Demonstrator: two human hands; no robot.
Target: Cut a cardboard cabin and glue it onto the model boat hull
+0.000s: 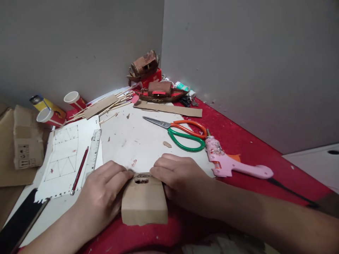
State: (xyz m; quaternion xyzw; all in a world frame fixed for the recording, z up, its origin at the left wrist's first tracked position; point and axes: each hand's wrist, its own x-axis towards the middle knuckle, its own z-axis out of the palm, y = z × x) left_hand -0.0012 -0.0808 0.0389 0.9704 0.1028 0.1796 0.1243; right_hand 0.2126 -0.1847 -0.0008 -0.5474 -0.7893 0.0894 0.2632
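Observation:
A small folded cardboard piece [144, 203] with a slot cut near its far edge sits at the near side of the table. My left hand [104, 188] grips its left side, fingertips at the far left corner. On the opposite side my right hand [180, 180] holds it, thumb and fingers closed at the far right corner. A thin dark patterned strip [143, 175] runs along the far edge between my fingertips. Just beyond lie scissors [182, 132] with orange and green handles. To the right of my right hand rests a pink glue gun [233, 164].
On the left are a sheet with drawn shapes [65, 155], a red pencil [79, 171], a clear ruler [92, 151] and two paper cups [72, 98]. Farther back are wooden sticks [119, 102], a cardboard strip [169, 108] and two model boats [160, 91]. Grey walls [238, 63] rise behind.

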